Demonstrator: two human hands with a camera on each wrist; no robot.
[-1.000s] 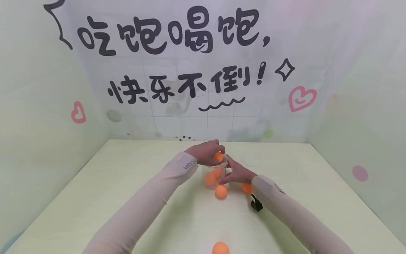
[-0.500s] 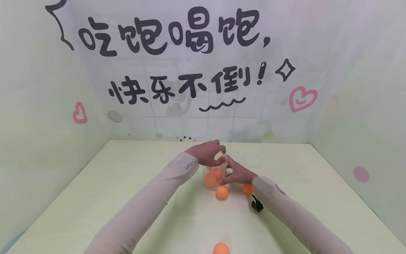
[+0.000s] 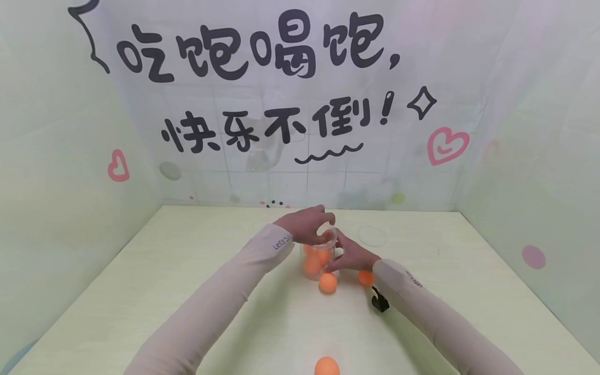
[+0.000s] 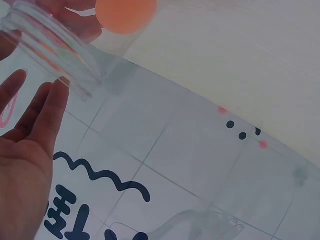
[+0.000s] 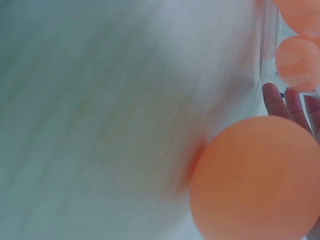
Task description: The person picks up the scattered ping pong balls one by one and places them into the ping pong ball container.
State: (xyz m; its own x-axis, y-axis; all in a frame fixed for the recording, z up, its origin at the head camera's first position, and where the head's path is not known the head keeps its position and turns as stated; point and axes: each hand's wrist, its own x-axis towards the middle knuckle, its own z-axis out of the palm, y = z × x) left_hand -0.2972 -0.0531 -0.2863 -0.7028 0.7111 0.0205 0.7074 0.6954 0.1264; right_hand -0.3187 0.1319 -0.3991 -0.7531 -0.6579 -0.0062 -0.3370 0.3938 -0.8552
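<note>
A clear jar (image 3: 316, 272) stands on the table with several orange balls (image 3: 313, 264) inside. Over its mouth is my left hand (image 3: 302, 225), fingers spread and holding nothing. The left wrist view shows those fingers (image 4: 47, 112) at the jar's rim (image 4: 80, 57). On the jar's right side, my right hand (image 3: 353, 254) grips the wall with thumb and fingers. One loose orange ball (image 3: 327, 283) lies right in front of the jar, and another ball (image 3: 366, 278) sits under my right wrist. A ball (image 5: 255, 180) fills much of the right wrist view, near the fingers (image 5: 274, 100).
A further orange ball (image 3: 326, 366) lies at the near edge of the head view. Behind my right hand is a thin clear round disc (image 3: 372, 236) on the table (image 3: 197, 239). A small black object (image 3: 379, 300) shows beside my right forearm. Printed cloth walls (image 3: 262, 182) enclose the table.
The ball in my left fingers a second ago has been let go into the jar, and the balls inside have shifted. My right hand keeps its grip on the jar.
</note>
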